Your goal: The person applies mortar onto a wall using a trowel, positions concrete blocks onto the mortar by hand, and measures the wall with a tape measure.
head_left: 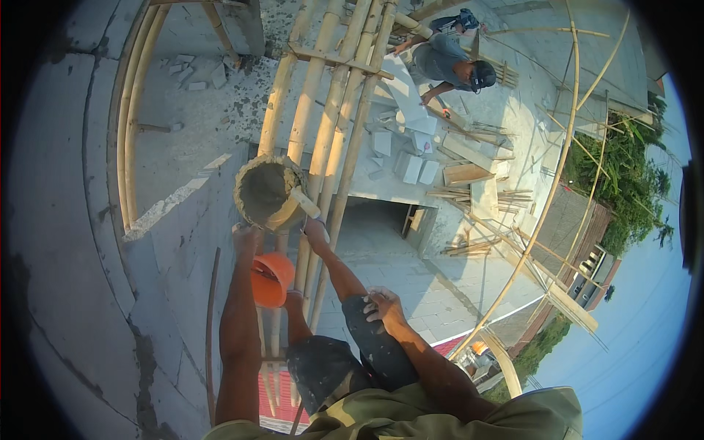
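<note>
A battered bucket (265, 194) full of grey mortar sits at the top corner of a grey block wall (176, 242), against bamboo scaffold poles (330, 110). A pale handle (305, 202) sticks out of its right side. My left hand (246, 236) reaches up along the wall and grips the bucket's lower rim. My right hand (384, 304) rests flat on my right knee (370, 341), fingers apart and holding nothing. My bare right shin runs up to a foot (315, 229) set on the poles just below the bucket.
An orange rounded thing (271, 279), a helmet or small pail, lies below the bucket between my legs. On the concrete slab far below, another person (449, 62) in a grey shirt bends over light blocks (411, 165) and stacked timber (469, 172). Thin bamboo braces (546, 205) cross at the right.
</note>
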### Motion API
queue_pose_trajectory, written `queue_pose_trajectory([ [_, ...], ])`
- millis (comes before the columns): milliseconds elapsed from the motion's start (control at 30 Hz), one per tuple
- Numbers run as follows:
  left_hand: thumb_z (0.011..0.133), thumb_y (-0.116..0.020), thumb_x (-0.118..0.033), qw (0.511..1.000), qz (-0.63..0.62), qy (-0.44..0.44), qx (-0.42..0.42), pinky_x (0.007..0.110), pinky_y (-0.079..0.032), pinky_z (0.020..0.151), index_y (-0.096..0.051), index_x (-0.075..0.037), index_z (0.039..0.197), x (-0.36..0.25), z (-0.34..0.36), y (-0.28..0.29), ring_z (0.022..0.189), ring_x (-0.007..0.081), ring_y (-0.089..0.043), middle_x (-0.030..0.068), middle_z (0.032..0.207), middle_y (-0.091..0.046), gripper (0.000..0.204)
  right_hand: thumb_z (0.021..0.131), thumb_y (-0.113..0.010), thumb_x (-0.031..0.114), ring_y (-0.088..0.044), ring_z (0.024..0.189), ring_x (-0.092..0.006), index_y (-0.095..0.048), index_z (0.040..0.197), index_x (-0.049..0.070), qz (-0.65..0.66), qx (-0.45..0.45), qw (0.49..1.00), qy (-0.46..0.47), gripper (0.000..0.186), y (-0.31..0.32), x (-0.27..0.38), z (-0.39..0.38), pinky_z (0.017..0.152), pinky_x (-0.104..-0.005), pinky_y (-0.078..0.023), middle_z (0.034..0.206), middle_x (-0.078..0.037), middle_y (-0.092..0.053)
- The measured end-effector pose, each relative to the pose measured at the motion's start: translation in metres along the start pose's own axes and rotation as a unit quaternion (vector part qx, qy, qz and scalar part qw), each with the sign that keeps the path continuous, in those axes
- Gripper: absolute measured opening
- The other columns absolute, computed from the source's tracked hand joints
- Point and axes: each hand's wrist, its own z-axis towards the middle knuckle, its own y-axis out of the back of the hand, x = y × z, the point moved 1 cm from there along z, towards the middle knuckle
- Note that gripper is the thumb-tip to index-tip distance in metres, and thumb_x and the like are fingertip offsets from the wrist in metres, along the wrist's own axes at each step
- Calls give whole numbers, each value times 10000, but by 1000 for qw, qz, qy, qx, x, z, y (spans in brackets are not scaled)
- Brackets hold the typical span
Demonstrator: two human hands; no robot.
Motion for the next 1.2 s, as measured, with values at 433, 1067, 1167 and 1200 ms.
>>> queue_pose_trajectory([
  [433,1044,-567,-496,998,-39,31,46,304,-509,490,-633,-47,807,123,-139,118,523,184,-649,117,681,-690,512,877,-772,276,-562,1314,-373,-571,1415,58,-535,-194,773,281,614,59,201,144,1087,-455,-484,1431,-224,-544],
  [1067,1041,-605,-269,990,-49,121,63,273,-586,600,-590,-6,1253,147,-291,61,763,190,-734,85,1059,-656,338,720,-915,406,-227,1578,-407,-113,1686,162,-746,-325,433,389,1279,-3,404,238,1261,-592,-217,1714,-200,-212],
  [1167,1045,-592,-252,992,-32,115,38,284,-585,609,-590,-7,1224,154,-299,80,764,185,-730,81,1025,-651,304,696,-929,390,-202,1586,-404,-106,1689,185,-775,-281,402,398,1306,-14,412,256,1266,-608,-190,1728,-190,-172],
  [1200,1049,-584,-249,994,-8,103,29,289,-584,615,-589,-6,1213,155,-301,88,763,181,-727,78,1003,-649,293,696,-929,390,-202,1586,-404,-106,1689,185,-777,-274,401,400,1306,-17,408,265,1266,-608,-190,1728,-190,-172],
])
